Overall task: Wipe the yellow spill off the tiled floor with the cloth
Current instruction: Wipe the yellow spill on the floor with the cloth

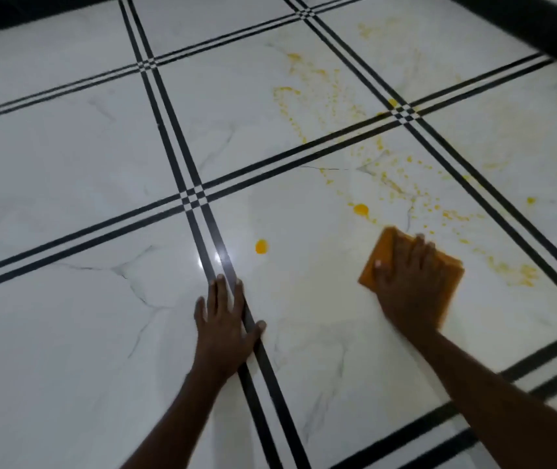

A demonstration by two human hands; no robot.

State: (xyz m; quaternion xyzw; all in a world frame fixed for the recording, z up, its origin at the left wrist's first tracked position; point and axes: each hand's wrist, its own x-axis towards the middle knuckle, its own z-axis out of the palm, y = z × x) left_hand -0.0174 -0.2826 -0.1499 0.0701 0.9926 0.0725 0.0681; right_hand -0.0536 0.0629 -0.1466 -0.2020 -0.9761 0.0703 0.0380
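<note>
From the head camera, the right hand [409, 282] lies flat with straight fingers, pressing an orange cloth [383, 252] onto the white tiled floor [67, 204]. The left hand [228, 319] rests flat and open on the black tile lines [260, 360]. The yellow spill [360, 208] spreads in drops and smears beyond the cloth, toward the floor's far right edge.

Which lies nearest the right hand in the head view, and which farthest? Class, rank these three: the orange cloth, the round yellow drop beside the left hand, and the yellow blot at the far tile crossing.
From the right hand:
1. Orange cloth, directly under the hand.
2. Round yellow drop, to its left.
3. Yellow blot, far ahead at the crossing.
</note>
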